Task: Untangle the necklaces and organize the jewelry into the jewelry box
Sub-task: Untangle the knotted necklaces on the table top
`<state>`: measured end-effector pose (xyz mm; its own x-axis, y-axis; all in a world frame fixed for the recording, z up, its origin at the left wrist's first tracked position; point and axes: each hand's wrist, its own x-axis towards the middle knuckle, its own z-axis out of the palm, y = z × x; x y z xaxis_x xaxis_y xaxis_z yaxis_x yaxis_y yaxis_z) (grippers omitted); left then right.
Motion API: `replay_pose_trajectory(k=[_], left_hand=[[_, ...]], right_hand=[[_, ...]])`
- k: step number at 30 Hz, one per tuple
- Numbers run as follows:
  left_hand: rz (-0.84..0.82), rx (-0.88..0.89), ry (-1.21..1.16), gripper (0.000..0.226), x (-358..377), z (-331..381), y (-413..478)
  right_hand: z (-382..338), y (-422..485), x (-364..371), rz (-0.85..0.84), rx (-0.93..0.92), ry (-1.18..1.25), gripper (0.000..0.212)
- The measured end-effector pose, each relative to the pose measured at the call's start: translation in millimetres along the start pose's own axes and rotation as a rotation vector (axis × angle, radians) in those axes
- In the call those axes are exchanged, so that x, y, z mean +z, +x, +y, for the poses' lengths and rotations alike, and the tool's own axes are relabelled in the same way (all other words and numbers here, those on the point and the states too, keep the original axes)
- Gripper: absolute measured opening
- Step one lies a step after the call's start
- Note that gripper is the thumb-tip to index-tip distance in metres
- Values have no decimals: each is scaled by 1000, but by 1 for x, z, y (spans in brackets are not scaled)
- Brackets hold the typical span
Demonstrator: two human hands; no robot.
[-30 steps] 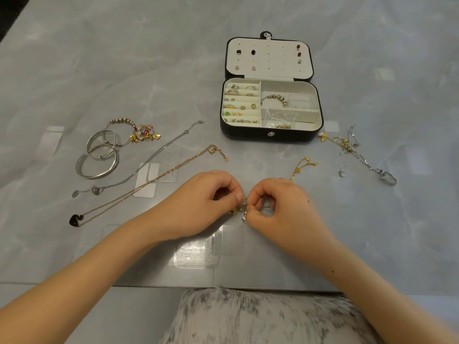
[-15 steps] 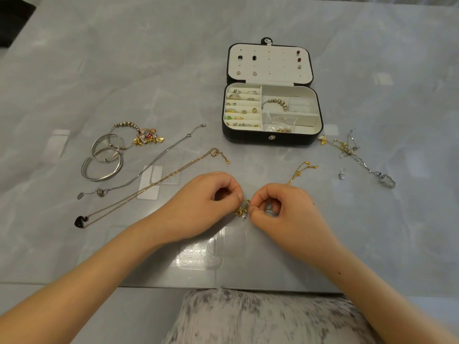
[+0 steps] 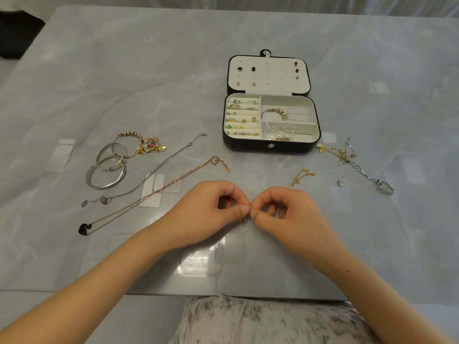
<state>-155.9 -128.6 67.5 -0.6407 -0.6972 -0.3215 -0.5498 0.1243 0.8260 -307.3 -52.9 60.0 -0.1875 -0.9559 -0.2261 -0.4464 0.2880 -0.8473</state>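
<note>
Gold chain (image 3: pixel 301 178) knot: left hand (image 3: pixel 206 212) and right hand (image 3: pixel 290 214) fingers (image 3: pixel 244 209) now pinch it tip-to-tip, closer than before; charm (image 3: pixel 245 223) dangles below fingers. Untangling ongoing, boxing pending.

The black jewelry box (image 3: pixel 270 146) lies open at far centre, earrings on its flat lid, rings and beads in its compartments. Left lie silver bangles (image 3: pixel 104 187), a silver chain (image 3: pixel 169 159) and a gold necklace (image 3: pixel 159 192) with a black pendant. A tangled knot (image 3: pixel 345 153) lies right. The left hand (image 3: pixel 206 207) and right hand (image 3: pixel 290 212) pinch a gold chain (image 3: pixel 296 181).
</note>
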Motion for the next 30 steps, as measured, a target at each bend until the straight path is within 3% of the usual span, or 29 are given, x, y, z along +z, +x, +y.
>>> replay_pose_trajectory(k=[8,30], left_hand=[[-11,-29,-12,5,-2,1,0],[34,67,133,14,6,-2,1]], right_hand=[[-5,-4,0,4,-85,-212,19],[-4,-5,2,99,-106,-224,10]])
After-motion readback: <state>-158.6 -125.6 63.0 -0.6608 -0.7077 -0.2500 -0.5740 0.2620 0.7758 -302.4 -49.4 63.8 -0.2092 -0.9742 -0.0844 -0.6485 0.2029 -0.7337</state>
